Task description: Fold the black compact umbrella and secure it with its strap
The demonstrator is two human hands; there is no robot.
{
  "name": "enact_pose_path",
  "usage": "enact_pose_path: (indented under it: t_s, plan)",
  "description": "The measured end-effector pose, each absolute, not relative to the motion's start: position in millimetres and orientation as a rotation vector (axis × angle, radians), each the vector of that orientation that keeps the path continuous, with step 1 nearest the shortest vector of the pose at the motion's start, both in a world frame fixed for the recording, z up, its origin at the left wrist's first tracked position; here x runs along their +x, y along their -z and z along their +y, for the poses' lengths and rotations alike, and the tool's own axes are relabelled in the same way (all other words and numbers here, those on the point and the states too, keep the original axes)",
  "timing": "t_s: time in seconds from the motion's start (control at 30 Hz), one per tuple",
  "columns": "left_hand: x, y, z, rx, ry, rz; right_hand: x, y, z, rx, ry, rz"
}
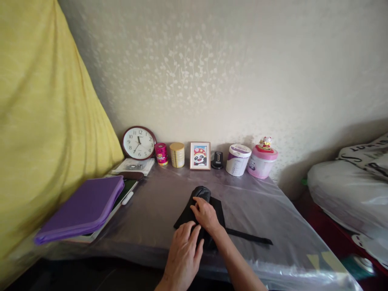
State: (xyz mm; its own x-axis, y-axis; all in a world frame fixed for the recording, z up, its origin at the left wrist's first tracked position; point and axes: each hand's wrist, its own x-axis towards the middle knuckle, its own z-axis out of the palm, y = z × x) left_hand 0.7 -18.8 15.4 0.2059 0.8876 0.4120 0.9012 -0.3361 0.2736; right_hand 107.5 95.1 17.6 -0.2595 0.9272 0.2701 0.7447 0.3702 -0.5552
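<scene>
A black cloth bundle point(201, 192) lies near the front middle of the table, with a rounded, puffy far end and flatter flaps spread to both sides. From its right side a narrow black strap point(250, 237) stretches across the tabletop. My right hand point(205, 214) sits on top of the bundle, its fingers bent and closed on the cloth. Closer to me, my left hand point(185, 251) rests against the bundle's near left part, fingers partly stretched and apart. Cloth beneath both palms is hidden.
The table point(151, 218) has a clear plastic cover. Along the wall stand a clock point(139, 142), a pink can point(161, 154), a yellow-lidded tin point(177, 155), a framed panda picture point(200, 156) and two tubs point(238, 161). A purple folder point(81, 206) lies left; a plastic-wrapped bundle point(348, 198) is right.
</scene>
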Motion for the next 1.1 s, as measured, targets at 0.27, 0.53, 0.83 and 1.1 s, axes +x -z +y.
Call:
enact_pose_path:
  t_s: [0.27, 0.53, 0.83, 1.1]
  plan:
    - [2, 11, -7, -2.478, 0.778, -1.750, 127, -18, 78, -1.011, -0.517, -2.151]
    - [8, 30, -7, -2.485, 0.759, -1.943, 132, -12, 97, -0.933, -0.387, -2.323]
    - [11, 19, -8, -2.546, 0.700, -2.182, 125, -2, 163, -1.182, -0.323, -2.317]
    - [13, 18, -9, -2.534, 0.738, -2.185, 155, -3, 179, -1.521, -0.555, -1.837]
